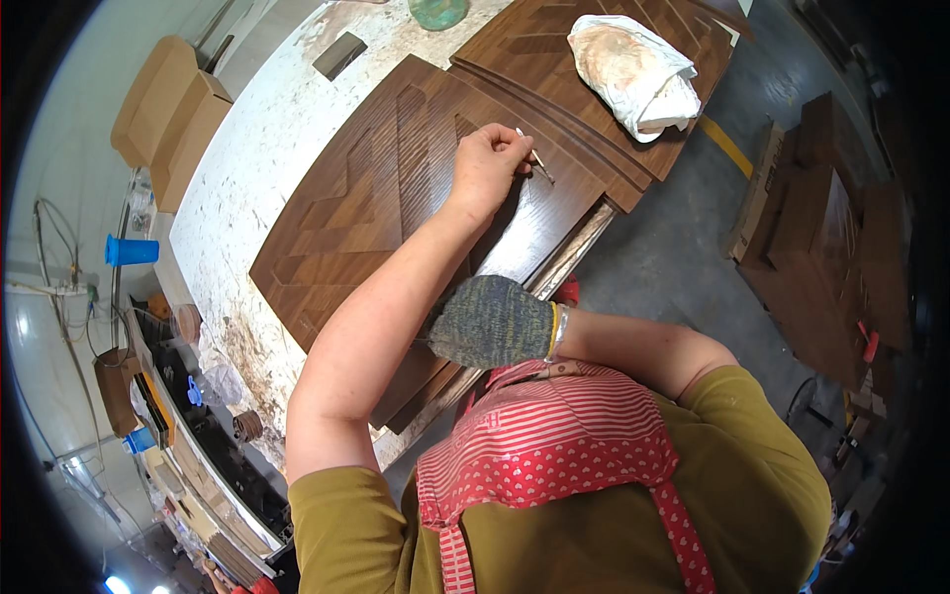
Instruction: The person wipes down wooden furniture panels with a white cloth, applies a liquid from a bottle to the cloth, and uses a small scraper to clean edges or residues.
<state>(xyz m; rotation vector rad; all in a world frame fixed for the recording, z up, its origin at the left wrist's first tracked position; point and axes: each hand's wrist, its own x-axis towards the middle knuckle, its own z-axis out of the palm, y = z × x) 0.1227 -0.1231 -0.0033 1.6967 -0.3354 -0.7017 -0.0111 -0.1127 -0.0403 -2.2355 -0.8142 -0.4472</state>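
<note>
While left hand [487, 170] pinches one stick [538, 160], gloved right hand [495, 323]: grip unclear; one cloth [633, 74].

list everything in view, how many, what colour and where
table: one, stained white, centre
wood panels: at least two, brown, on table
thin tool: one, pale, darker tip, over nearer panel
wadded cloth: one, stained white, on farther panel
round container: one, green, table's far side
blue cups: two, left
open box: one, brown, upper left
cartons: several, brown, right
apron: one, red and white, on person
left hand: one, bare, pinching thin tool
right hand: one, grey-gloved, by nearer panel's edge
</note>
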